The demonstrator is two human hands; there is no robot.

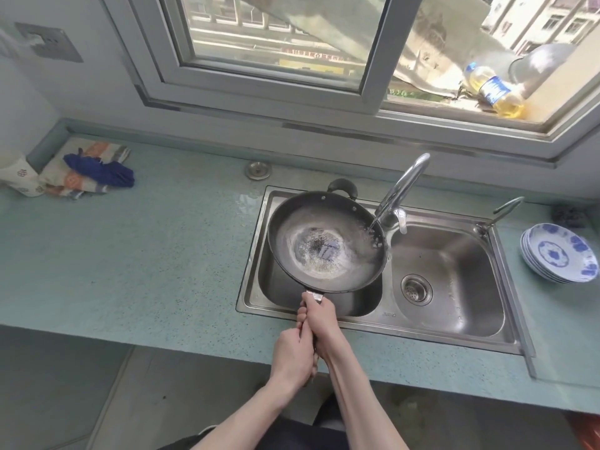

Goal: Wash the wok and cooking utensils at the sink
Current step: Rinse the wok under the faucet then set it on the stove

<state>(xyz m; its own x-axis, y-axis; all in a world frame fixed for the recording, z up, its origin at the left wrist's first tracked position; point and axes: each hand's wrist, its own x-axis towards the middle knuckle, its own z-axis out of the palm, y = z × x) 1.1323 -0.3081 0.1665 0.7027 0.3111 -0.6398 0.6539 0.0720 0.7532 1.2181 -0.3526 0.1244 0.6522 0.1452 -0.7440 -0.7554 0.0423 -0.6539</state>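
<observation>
Both hands grip the wok's long handle: left hand (293,355) nearer, right hand (319,321) farther up by the pan, fingers wrapped tight around it. Wok (326,243) held over left basin of the sink (454,332), tilted slightly. Tap (404,186) runs a thin stream onto the wok's right inner wall; water pools in its centre. Stacked plates (560,253) on worktop (146,254), right of sink.

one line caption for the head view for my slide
Both hands, left and right, hold the wok over the left sink basin under the running faucet.
</observation>
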